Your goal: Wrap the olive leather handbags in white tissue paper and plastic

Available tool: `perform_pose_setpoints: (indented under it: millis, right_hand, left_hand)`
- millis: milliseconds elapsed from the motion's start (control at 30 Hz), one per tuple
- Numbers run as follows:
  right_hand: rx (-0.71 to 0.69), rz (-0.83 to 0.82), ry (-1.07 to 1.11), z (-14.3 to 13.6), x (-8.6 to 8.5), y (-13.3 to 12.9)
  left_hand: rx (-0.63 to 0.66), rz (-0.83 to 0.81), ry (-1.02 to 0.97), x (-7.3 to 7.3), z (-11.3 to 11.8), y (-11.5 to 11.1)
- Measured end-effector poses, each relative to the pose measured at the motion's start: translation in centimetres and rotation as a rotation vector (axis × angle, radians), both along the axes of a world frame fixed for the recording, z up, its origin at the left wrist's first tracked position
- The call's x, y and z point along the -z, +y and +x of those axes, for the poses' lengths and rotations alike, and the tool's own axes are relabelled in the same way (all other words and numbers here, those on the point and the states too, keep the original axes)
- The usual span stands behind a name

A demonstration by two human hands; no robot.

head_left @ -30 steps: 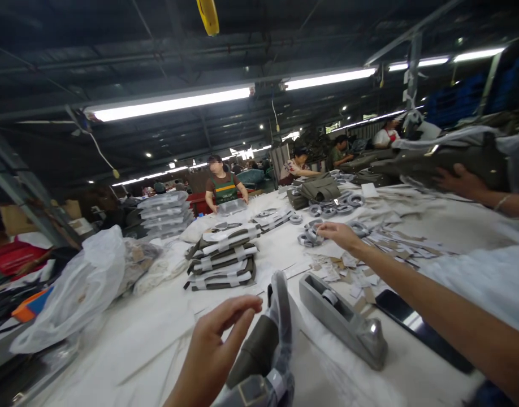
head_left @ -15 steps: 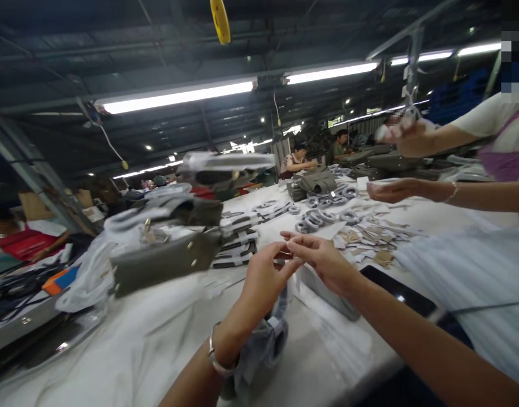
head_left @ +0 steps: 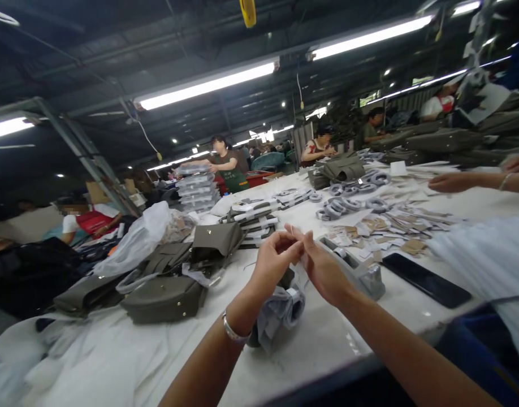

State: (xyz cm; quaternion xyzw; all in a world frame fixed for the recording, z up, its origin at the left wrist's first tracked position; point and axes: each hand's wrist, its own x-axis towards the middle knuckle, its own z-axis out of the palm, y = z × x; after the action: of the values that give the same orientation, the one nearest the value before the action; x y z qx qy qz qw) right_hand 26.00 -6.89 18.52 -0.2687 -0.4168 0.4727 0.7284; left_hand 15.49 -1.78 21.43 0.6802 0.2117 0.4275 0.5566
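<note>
A left hand (head_left: 273,265) and a right hand (head_left: 325,272) meet, fingers narrowed to a pinch, above a grey-wrapped bundle (head_left: 280,316) near the table's (head_left: 314,359) front edge; whether they hold anything, I cannot tell. A tape dispenser (head_left: 372,280) sits just beside the right hand, a black phone (head_left: 424,280) farther right.

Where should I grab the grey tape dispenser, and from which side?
Probably best to take the tape dispenser across its long sides, at the end nearest you, coming from above and the right. Its body is long and narrow, with that end exposed; your right hand partly covers its left side, and the phone to its right lies flat.
</note>
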Motion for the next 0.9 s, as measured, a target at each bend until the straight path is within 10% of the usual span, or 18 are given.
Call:
perform_pose_setpoints:
  millis: [367, 533, 900]
  right_hand:
    - [-0.138, -0.006, -0.032, 1.3, 0.2, -0.2]
    - [0.127, -0.105, -0.122, 2.2, 1.6, -0.4]
    - [-0.032, -0.057, -0.302, 0.4, 5.4, -0.5]
  left_hand:
    - [0.090, -0.182, -0.116, 0.4, -1.5, 0.6]
    - [0.167, -0.306, -0.166, -0.6, -2.6, 1.1]
    - [0.192, -0.560, -0.259, -1.2, -2.3, 0.8]
